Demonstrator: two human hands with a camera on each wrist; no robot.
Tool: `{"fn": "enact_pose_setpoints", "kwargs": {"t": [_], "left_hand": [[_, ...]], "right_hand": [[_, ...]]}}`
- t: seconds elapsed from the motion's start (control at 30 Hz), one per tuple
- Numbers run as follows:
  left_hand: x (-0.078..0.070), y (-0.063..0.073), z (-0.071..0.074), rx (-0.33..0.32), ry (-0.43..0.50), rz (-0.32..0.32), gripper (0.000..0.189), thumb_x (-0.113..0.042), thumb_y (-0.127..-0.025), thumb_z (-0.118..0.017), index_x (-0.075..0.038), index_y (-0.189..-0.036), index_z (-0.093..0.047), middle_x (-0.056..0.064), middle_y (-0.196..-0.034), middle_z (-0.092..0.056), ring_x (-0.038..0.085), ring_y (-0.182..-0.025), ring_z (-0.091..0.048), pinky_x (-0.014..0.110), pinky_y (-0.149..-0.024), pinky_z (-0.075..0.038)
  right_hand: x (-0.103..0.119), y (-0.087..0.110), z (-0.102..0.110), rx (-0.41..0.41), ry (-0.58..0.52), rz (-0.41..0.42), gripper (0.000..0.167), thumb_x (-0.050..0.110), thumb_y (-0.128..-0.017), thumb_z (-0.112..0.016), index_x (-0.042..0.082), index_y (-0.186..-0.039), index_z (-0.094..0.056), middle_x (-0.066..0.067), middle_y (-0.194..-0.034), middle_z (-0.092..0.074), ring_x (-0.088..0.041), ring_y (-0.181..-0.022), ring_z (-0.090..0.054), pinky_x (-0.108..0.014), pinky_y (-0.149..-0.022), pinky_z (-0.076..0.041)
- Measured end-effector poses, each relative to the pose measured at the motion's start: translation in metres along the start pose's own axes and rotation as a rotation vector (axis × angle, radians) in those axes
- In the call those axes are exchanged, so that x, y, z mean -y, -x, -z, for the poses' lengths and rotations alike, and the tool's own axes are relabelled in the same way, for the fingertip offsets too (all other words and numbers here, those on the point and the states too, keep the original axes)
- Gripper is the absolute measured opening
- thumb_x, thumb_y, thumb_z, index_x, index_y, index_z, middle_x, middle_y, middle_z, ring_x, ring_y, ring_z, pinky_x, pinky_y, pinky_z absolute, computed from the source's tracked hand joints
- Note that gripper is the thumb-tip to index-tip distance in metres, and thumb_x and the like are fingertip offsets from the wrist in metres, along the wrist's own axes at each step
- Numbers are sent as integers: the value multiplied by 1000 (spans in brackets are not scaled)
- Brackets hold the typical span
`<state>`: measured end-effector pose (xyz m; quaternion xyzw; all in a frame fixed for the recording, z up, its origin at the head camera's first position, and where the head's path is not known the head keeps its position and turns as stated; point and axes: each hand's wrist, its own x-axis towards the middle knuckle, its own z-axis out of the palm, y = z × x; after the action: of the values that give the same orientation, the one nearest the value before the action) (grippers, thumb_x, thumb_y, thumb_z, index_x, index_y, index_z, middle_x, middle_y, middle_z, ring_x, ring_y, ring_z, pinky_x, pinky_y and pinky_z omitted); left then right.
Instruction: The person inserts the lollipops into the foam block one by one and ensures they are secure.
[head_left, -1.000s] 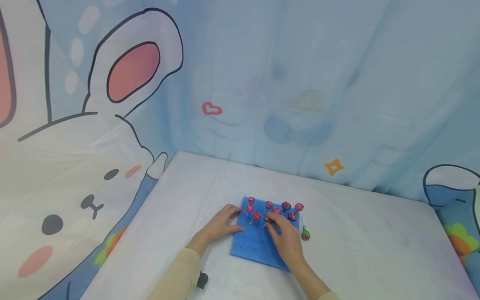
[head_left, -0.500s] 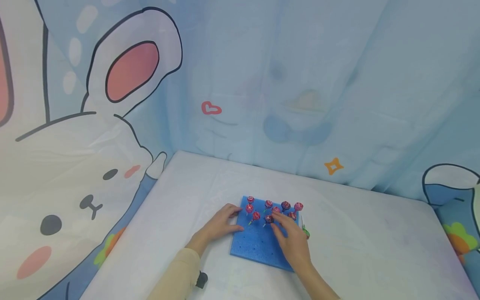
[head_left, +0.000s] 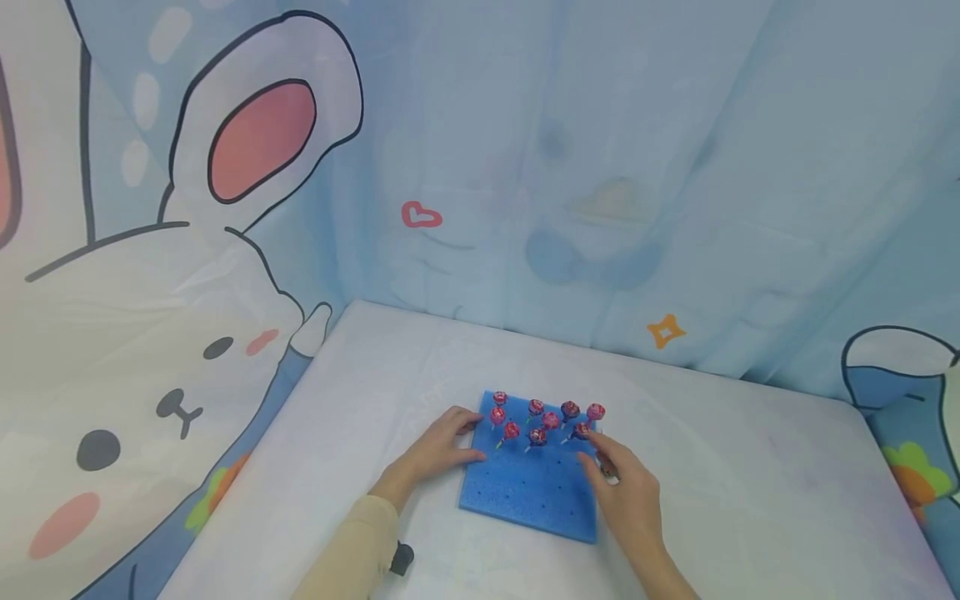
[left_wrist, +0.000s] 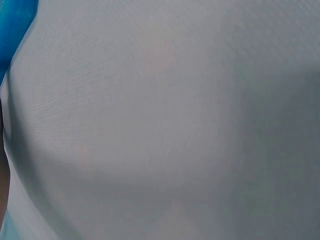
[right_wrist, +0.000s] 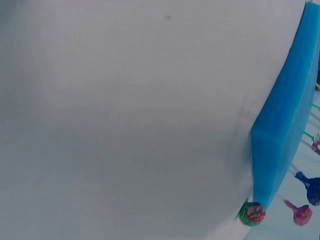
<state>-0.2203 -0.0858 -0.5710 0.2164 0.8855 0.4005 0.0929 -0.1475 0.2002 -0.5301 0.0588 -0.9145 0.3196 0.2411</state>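
Note:
A blue foam board (head_left: 517,492) lies on the table, with several red, pink and dark-wrapped lollipops (head_left: 511,431) stuck upright or leaning in its far half. My left hand (head_left: 438,446) rests at the board's left edge, thumb and fingers spread apart. At the right edge is my right hand (head_left: 632,490), its fingers loosely bent. The index fingertip overlaps a dark lollipop (head_left: 582,431) at that edge. A lollipop with a green wrapper (right_wrist: 254,213) lies beside the board in the right wrist view; from the head it is mostly hidden behind my right fingers.
Small holes dot the near half of the board. The table (head_left: 742,467) has a white cloth and backs onto a blue printed curtain (head_left: 465,125). A small black object (head_left: 402,559) is beside my left sleeve (head_left: 348,546).
My right hand has left the dark lollipop in the board's middle and moved right to the board's right edge, over the green-wrapped lollipop. My left hand stays put.

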Motion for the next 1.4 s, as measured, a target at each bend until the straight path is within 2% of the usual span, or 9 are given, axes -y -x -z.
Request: {"fn": "enact_pose_setpoints", "kwargs": {"t": [0.17,0.43,0.6,0.83,1.07,1.23,1.4], "left_hand": [[-1,0,1,3,3,16,65,-34,-87,-75,-7,-140,-49,7,-131,-52,21,-124,-53,35,-106,-44],[3,1,-1,7,-7,32,66,-37,-87,-74,-10,-141,-49,5,-131,-52,19,-124,-53,33,-106,-44],[3,1,-2,3,10,29,66,-38,-87,-74,-10,-141,-48,4,-132,-51,18,-125,-52,33,-106,-44],[3,0,-3,4,10,28,66,-38,-87,-73,-11,-142,-47,4,-133,-51,17,-125,-52,33,-107,-43],[1,0,-2,6,-6,33,66,-37,-88,-74,-11,-142,-48,5,-132,-51,18,-124,-52,34,-106,-44],[0,0,-1,6,-12,27,65,-36,-87,-74,-10,-142,-48,5,-131,-51,18,-123,-53,34,-106,-44],[1,0,-2,4,-14,22,65,-35,-87,-74,-9,-141,-48,5,-132,-51,19,-122,-53,34,-105,-45]], "right_hand": [[-7,2,6,-11,21,-43,38,8,-84,-77,3,-120,-66,-15,-115,-68,-29,-101,-68,-31,-82,-53],[-20,4,14,37,51,-197,42,7,-89,-72,-1,-128,-61,-23,-123,-63,-38,-110,-63,-45,-86,-54],[-31,5,17,64,55,-270,45,13,-91,-70,-3,-131,-57,-24,-125,-61,-39,-112,-61,-46,-88,-54],[-46,6,17,140,35,-391,54,27,-95,-66,-4,-137,-51,-27,-129,-57,-42,-116,-58,-48,-90,-52],[-53,5,11,240,51,-483,59,30,-96,-64,-5,-141,-46,-28,-136,-51,-44,-120,-54,-51,-93,-51],[-57,5,3,305,62,-516,64,34,-95,-64,-4,-143,-43,-29,-139,-47,-46,-123,-50,-53,-96,-48],[-56,5,-2,321,95,-472,60,29,-96,-64,-6,-141,-44,-28,-138,-48,-45,-123,-50,-54,-99,-46]]}}
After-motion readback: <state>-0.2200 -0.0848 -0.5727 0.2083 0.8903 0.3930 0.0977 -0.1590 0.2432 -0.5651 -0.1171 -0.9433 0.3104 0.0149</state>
